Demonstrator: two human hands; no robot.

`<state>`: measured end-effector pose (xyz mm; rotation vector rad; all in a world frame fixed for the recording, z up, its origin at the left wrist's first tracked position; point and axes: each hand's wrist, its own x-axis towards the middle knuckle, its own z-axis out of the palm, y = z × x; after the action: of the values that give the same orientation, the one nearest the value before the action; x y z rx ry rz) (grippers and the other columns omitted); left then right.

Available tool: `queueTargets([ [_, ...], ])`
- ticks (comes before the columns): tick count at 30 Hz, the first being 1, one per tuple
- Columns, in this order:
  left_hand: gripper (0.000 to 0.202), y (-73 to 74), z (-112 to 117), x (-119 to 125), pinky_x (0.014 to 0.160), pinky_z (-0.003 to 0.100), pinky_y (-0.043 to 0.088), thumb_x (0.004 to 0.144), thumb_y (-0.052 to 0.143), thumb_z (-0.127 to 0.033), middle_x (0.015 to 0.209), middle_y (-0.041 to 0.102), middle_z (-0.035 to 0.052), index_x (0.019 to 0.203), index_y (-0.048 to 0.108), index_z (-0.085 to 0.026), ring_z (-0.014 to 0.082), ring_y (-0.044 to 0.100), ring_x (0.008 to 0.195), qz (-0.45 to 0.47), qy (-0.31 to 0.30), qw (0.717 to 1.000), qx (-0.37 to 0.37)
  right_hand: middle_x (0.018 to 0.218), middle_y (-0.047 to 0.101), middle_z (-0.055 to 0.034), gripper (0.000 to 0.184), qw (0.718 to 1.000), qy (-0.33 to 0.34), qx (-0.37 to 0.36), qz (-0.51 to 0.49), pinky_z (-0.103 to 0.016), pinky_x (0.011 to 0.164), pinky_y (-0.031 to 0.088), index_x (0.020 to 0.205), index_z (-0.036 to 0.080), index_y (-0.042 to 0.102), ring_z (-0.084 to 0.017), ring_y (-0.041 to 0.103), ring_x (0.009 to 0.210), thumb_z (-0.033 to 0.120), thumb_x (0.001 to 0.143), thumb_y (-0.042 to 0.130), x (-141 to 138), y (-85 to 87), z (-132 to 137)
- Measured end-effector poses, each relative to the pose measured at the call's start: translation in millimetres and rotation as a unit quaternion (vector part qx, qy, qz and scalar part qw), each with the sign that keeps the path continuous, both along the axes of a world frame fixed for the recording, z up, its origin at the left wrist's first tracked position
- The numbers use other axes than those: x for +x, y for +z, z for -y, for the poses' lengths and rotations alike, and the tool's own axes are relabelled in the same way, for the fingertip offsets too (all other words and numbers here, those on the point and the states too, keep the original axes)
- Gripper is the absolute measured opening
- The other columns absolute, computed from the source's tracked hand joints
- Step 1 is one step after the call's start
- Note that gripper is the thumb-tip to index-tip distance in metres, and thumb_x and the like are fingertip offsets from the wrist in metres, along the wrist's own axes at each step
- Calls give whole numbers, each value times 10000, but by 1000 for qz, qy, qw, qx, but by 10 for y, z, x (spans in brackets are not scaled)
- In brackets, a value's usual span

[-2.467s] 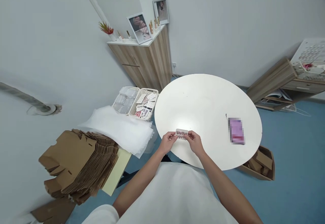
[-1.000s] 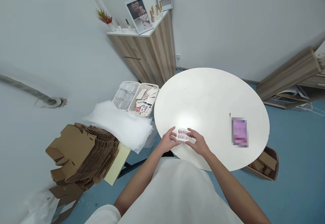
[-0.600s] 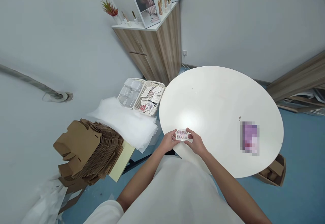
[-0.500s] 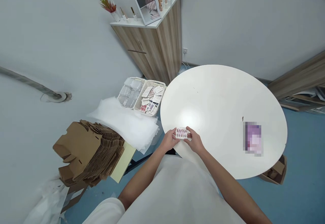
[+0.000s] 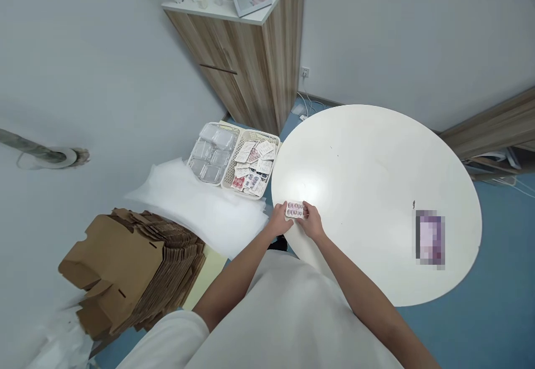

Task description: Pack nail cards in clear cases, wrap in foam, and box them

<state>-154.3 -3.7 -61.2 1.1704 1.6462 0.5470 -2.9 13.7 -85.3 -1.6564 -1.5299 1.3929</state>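
Note:
A small clear case of purple press-on nails (image 5: 295,209) is held over the near left edge of the round white table (image 5: 368,163). My left hand (image 5: 279,222) pinches its left end. My right hand (image 5: 310,222) grips its right end, fingers curled on it. Both hands meet just above the table's edge, close to my body.
Left of the table sit a basket of clear cases (image 5: 211,153) and a basket of small cards (image 5: 253,164). White foam sheets (image 5: 196,206) and a stack of flat cardboard boxes (image 5: 134,271) lie nearer. A blurred purple item (image 5: 430,238) rests at the table's right. A wooden cabinet (image 5: 251,62) stands behind.
The view has swung down and left. My hands carried the nail case a little to the left along the table edge and still hold it at both ends.

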Motion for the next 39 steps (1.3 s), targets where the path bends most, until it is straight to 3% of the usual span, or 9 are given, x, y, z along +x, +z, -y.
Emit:
queueTargets([
  [3,739,-53,-53,-73,898,321,317,602,574,-185,1148,419,121,1289,304,-149,252,395,1092,-9,-9,1000,-5,1067,464,-65,654,1000,-7,-6,10,-368,794,445,1221,222,373,-191,505,880,243,601,582,-107,-32,-25],
  [7,700,-100,-55,-142,965,350,255,621,569,-177,1198,397,122,1275,321,-148,264,333,1163,-21,-13,1000,9,1141,448,-66,663,1000,-10,-22,9,-359,796,440,1216,234,372,-189,503,895,262,592,593,-167,-25,4],
  [12,684,-139,5,-164,894,346,358,642,552,-165,1251,358,125,1281,306,-170,237,426,1082,45,28,998,-26,1193,435,-87,601,995,-70,-67,-3,-344,763,465,1193,232,379,-197,512,931,296,627,570,-188,77,111],
  [17,689,-175,22,-141,917,349,353,618,555,-124,1248,385,116,1266,326,-177,226,413,1104,84,56,995,-18,1152,489,-86,554,986,-130,-98,-39,-345,781,474,1175,238,394,-187,538,934,277,643,546,-273,163,128],
  [27,740,-146,-135,-207,983,367,282,616,577,-119,1310,363,113,1294,284,-173,243,363,1183,104,56,993,14,1211,467,-101,626,984,-128,-98,-73,-377,841,446,1206,234,365,-215,502,1046,245,615,572,-436,214,-132],
  [39,763,-161,-177,-258,1004,370,247,620,571,-120,1345,319,110,1313,259,-186,247,300,1230,106,28,994,10,1281,397,-104,699,978,-133,-128,-92,-376,899,401,1241,223,313,-215,434,1122,220,597,582,-479,314,-166],
])
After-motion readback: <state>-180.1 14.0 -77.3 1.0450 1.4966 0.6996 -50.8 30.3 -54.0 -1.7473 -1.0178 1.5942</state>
